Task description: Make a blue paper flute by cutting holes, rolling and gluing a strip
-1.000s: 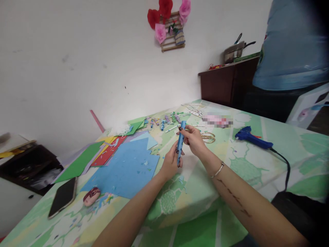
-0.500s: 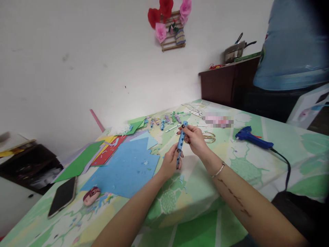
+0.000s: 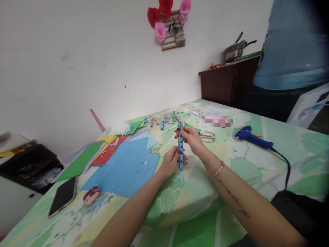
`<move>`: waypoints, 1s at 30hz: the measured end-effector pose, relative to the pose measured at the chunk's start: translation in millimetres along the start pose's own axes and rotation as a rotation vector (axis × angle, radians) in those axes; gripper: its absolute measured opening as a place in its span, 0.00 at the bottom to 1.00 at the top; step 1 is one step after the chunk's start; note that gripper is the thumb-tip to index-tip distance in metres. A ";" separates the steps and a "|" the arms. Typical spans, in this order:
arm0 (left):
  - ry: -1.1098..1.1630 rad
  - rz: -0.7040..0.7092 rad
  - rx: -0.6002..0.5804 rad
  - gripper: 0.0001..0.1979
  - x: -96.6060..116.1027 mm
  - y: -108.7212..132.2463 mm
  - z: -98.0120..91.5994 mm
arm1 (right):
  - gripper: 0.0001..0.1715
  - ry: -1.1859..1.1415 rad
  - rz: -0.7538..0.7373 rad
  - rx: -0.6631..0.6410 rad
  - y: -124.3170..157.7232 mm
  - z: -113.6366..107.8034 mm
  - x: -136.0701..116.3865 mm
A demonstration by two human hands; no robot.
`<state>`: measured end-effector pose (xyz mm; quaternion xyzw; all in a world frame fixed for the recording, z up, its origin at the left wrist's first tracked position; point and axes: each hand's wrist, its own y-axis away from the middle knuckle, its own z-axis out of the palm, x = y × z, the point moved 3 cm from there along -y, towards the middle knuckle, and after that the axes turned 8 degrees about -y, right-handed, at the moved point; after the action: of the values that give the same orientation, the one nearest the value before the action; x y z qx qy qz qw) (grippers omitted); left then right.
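Note:
A slim blue tube with a row of dark spots (image 3: 181, 145) stands nearly upright between both hands, above the table's near part. My left hand (image 3: 171, 160) grips its lower half, thumb in front and fingers behind. Near its top, my right hand (image 3: 191, 137) pinches it between thumb and fingers. Gold-handled scissors (image 3: 208, 137) lie just beyond my right wrist, with a green pen-like item (image 3: 189, 125) partly hidden behind that hand. To the left is a large blue foam sheet (image 3: 123, 168) strewn with small scraps.
A blue glue gun (image 3: 254, 138) with a black cord lies on the right. Small colourful curled pieces (image 3: 167, 119) sit at the back. Green sheets (image 3: 82, 161), a phone (image 3: 63, 197) and a pink case (image 3: 92, 196) are on the left. The tablecloth (image 3: 180, 209) hangs over the near edge.
The blue tube has turned from leaning right to almost upright, its spots facing me more. My right hand has shifted slightly left and down, uncovering the green item behind it.

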<state>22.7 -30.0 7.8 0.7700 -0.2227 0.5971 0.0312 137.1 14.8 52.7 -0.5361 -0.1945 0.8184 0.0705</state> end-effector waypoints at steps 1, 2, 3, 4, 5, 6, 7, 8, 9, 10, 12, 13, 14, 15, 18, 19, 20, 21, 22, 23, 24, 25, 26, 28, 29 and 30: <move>-0.005 -0.012 -0.002 0.12 -1.7 -0.5 -0.7 | 0.18 0.026 -0.018 -0.013 -0.1 0.5 -0.4; -0.011 -0.022 -0.001 0.12 -3.6 -1.1 -1.7 | 0.17 0.049 -0.036 -0.025 -0.2 1.2 -0.8; -0.017 -0.030 0.000 0.13 -5.6 -1.8 -2.9 | 0.17 0.067 -0.054 -0.036 -0.2 2.0 -1.4; -0.023 -0.035 0.004 0.13 -7.3 -2.6 -4.3 | 0.16 0.080 -0.074 -0.047 0.2 3.0 -2.3; -0.028 -0.034 0.012 0.13 -8.8 -3.4 -5.9 | 0.16 0.087 -0.094 -0.061 0.8 4.2 -3.6; -0.031 -0.031 0.023 0.13 -9.8 -4.1 -7.6 | 0.17 0.090 -0.114 -0.078 2.0 5.8 -5.4; -0.030 -0.026 0.036 0.13 -10.4 -4.7 -9.5 | 0.18 0.088 -0.134 -0.099 3.6 7.6 -7.5; -0.028 -0.019 0.044 0.13 -10.5 -5.1 -11.3 | 0.19 0.080 -0.150 -0.125 5.6 9.7 -9.7; -0.027 -0.009 0.047 0.13 -10.2 -5.4 -12.9 | 0.20 0.070 -0.159 -0.156 7.9 12.0 -11.9; -0.027 0.002 0.045 0.13 -9.5 -5.4 -14.3 | 0.22 0.060 -0.162 -0.187 10.3 14.3 -13.7; -0.043 0.025 0.027 0.13 -7.9 -5.1 -16.5 | 0.23 0.049 -0.164 -0.237 14.5 18.1 -16.2; -0.056 0.037 0.015 0.13 -7.2 -4.8 -17.6 | 0.23 0.048 -0.169 -0.252 16.0 19.4 -16.8; -0.067 0.048 0.001 0.12 -6.7 -4.3 -18.6 | 0.22 0.050 -0.175 -0.260 17.1 20.2 -17.0; -0.073 0.059 -0.017 0.12 -6.3 -3.8 -19.6 | 0.21 0.052 -0.180 -0.262 17.7 20.5 -16.7; -0.103 0.080 -0.092 0.09 -6.5 -2.2 -21.8 | 0.19 0.048 -0.179 -0.258 17.8 20.4 -14.6; -0.123 0.074 -0.112 0.09 -6.9 -1.6 -22.2 | 0.19 0.044 -0.174 -0.260 17.8 20.3 -13.9; -0.144 0.062 -0.127 0.10 -7.4 -1.1 -22.5 | 0.19 0.037 -0.170 -0.263 17.7 20.4 -13.3; -0.165 0.044 -0.136 0.11 -8.0 -0.7 -22.6 | 0.19 0.031 -0.168 -0.265 17.8 20.5 -12.9; -0.180 0.022 -0.139 0.12 -8.6 -0.4 -22.5 | 0.19 0.027 -0.167 -0.265 17.9 20.6 -12.6; -0.189 0.001 -0.137 0.14 -9.2 -0.2 -22.2 | 0.19 0.026 -0.167 -0.264 18.1 20.8 -12.4; -0.191 -0.017 -0.129 0.15 -9.8 -0.1 -21.7 | 0.18 0.029 -0.168 -0.262 18.2 20.9 -12.3; -0.187 -0.033 -0.119 0.16 -10.6 -0.1 -21.2 | 0.18 0.033 -0.169 -0.262 18.3 20.9 -12.2; -0.178 -0.045 -0.108 0.17 -11.5 -0.3 -20.7 | 0.18 0.036 -0.168 -0.262 18.3 20.9 -11.9; -0.148 -0.065 -0.085 0.17 -13.9 -0.7 -20.1 | 0.18 0.039 -0.168 -0.265 18.2 20.7 -11.1; -0.128 -0.075 -0.083 0.16 -15.3 -0.9 -19.8 | 0.19 0.038 -0.171 -0.268 18.1 20.6 -10.8; -0.109 -0.085 -0.083 0.16 -16.8 -1.2 -19.7 | 0.19 0.037 -0.176 -0.274 18.0 20.4 -10.4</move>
<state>2.1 -17.6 -2.0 0.8081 -0.2161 0.5426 0.0763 124.6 -9.9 61.6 -0.5365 -0.3490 0.7650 0.0716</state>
